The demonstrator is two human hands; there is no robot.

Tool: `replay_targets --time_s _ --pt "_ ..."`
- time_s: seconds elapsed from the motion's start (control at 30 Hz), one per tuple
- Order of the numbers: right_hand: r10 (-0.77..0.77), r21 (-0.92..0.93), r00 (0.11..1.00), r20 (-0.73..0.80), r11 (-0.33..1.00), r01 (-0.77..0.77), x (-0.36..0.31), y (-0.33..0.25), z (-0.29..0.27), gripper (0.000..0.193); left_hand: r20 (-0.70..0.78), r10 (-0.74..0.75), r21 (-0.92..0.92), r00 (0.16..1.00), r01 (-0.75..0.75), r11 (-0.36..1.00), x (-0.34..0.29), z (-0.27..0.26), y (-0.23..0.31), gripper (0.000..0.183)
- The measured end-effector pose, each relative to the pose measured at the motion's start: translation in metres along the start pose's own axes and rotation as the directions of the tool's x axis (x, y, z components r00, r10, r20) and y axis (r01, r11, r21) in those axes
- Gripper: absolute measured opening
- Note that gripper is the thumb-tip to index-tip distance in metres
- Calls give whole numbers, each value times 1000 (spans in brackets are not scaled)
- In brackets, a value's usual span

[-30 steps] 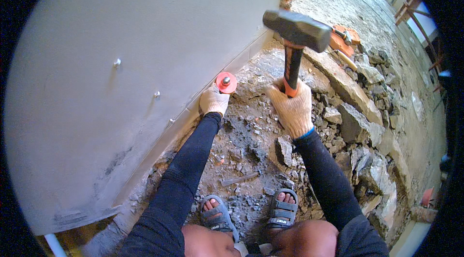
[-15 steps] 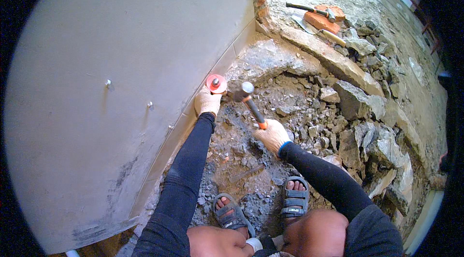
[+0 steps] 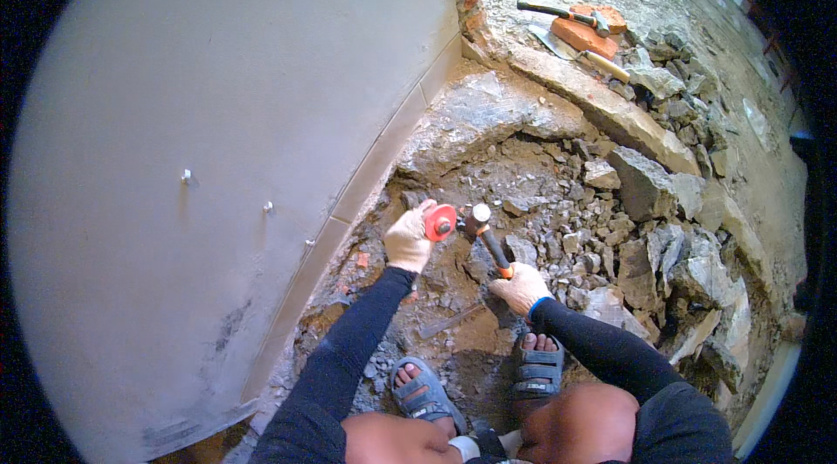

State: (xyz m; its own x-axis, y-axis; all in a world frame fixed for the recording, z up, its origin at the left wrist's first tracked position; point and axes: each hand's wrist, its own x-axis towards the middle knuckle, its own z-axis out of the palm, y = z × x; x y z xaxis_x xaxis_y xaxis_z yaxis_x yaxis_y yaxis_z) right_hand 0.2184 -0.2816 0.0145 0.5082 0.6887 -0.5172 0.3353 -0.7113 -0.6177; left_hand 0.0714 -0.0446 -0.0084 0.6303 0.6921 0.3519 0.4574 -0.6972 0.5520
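Note:
My left hand [image 3: 407,242], in a pale work glove, is closed round a chisel [image 3: 441,224] with a round red hand guard. The chisel's struck end faces up toward me, and its lower shaft is hidden by the guard and hand. My right hand [image 3: 521,289], gloved too, grips the dark and orange handle of a club hammer [image 3: 494,251]. The hammer's metal head is just right of the red guard, with a small gap visible. Below both hands lies broken, dusty ground [image 3: 462,285] with small stones.
A grey wall [image 3: 218,71] with a tiled skirting [image 3: 349,194] rises on the left. Broken concrete slabs [image 3: 641,185] and rubble pile up on the right. A second hammer [image 3: 558,12], bricks [image 3: 584,38] and a trowel [image 3: 602,65] lie farther off. My sandalled feet [image 3: 423,390] are close below.
My left hand has brought the chisel away from the skirting, rightward and nearer to me. The right hand and hammer have also come nearer and slightly right.

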Motion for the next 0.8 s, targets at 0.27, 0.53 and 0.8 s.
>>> replay_targets --time_s 0.27,0.53,0.8 --pt "-21 30 1000 0 999 21 -1 3 3 34 -280 23 -165 960 -72 984 -4 -19 -11 50" --pt "3 115 1000 0 993 -3 -5 4 8 37 -49 -48 -239 998 35 970 4 19 -3 40" --pt "183 443 983 -9 882 -160 -54 39 36 25 -75 -320 -526 945 235 817 -12 24 25 50"
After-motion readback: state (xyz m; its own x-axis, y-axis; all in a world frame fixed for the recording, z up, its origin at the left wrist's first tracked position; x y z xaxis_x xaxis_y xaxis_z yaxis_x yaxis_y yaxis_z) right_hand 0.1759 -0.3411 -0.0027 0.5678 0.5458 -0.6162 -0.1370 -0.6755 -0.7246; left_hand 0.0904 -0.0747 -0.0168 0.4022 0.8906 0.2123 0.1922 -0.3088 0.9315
